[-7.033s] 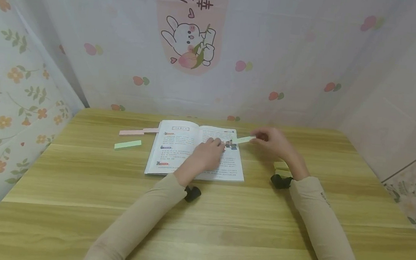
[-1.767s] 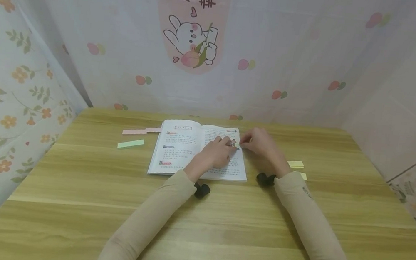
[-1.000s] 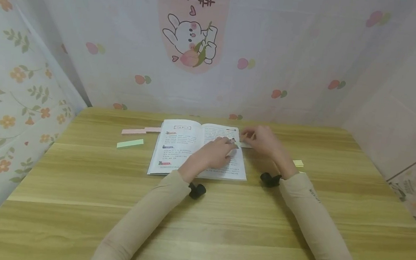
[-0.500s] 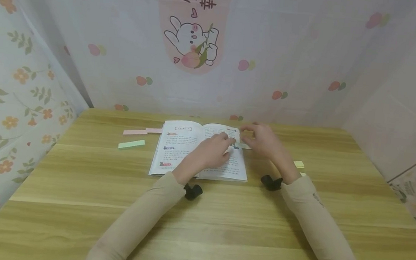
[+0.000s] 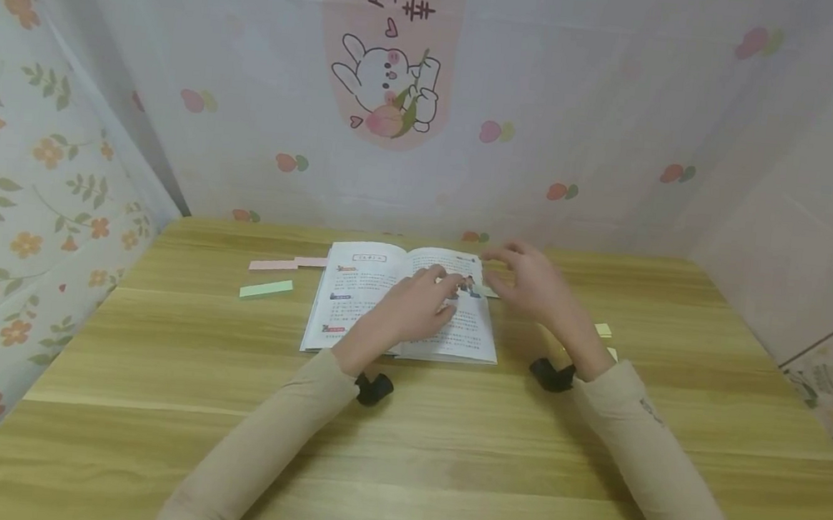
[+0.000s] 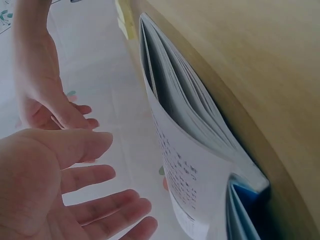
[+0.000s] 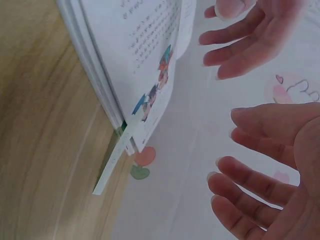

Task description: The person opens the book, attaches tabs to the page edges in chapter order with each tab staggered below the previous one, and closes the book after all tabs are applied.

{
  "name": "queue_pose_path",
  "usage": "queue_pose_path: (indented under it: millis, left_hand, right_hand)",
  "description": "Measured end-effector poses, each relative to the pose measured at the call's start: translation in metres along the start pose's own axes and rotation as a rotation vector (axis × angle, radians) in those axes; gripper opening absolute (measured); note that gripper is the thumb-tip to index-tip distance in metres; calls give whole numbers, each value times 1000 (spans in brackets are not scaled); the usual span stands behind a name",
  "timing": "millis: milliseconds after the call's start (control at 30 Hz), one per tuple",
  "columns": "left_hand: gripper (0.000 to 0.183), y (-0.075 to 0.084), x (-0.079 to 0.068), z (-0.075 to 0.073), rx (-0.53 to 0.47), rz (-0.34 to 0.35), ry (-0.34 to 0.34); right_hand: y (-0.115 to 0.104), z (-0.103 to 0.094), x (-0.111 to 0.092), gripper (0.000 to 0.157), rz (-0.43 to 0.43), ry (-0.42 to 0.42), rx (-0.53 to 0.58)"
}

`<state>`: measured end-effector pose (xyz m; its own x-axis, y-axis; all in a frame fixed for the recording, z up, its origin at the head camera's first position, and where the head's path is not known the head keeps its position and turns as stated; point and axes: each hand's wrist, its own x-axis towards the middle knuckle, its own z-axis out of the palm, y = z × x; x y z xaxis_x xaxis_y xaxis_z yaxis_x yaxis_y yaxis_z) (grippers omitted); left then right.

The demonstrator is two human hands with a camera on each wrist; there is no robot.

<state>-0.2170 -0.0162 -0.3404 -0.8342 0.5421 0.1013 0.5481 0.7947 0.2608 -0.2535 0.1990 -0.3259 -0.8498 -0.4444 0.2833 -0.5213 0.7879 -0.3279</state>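
An open book (image 5: 446,342) lies on the table with printed pages and small coloured figures on its right page. From that page's outer edge sticks a pale green sticky strip (image 7: 111,165), partly behind my right hand in the head view. My left hand (image 5: 416,303) hovers over the right page; in the left wrist view its fingers (image 6: 107,206) are spread and hold nothing. Just beyond the page's right edge is my right hand (image 5: 530,283), its fingers (image 7: 255,182) loosely bent and apart from the strip.
Two pink sticky strips (image 5: 273,265) lie end to end left of the book, one reaching its edge. A green sticky strip pad (image 5: 266,289) lies in front of them. Yellow sticky notes (image 5: 603,331) are partly hidden behind the right forearm. A printed curtain (image 5: 612,103) hangs behind the table.
Earlier my right hand pinched the pale green strip at the page edge; it has let go and the strip stays on the page. My left hand has drawn back slightly to the left.
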Motion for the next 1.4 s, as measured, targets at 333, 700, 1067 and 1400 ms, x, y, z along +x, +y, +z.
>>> queue_pose_path:
  millis: [333,700,1067,1400]
  left_hand:
    - [50,-5,-9,-2,13,-24,-11]
    - [54,-13,-23,-3,55,-40,-24]
    - [53,-17,-35,-5,51,-72,-51]
    - [49,-29,-47,-2,45,-55,-66]
  right_hand:
    - [1,1,-11,41,-24,-3,-43]
    - [-7,0,-19,48,-19,-91,-53]
    - [-6,13,-36,43,-123,-117,-78]
    - [-6,16,-47,52,-180,-167,-85]
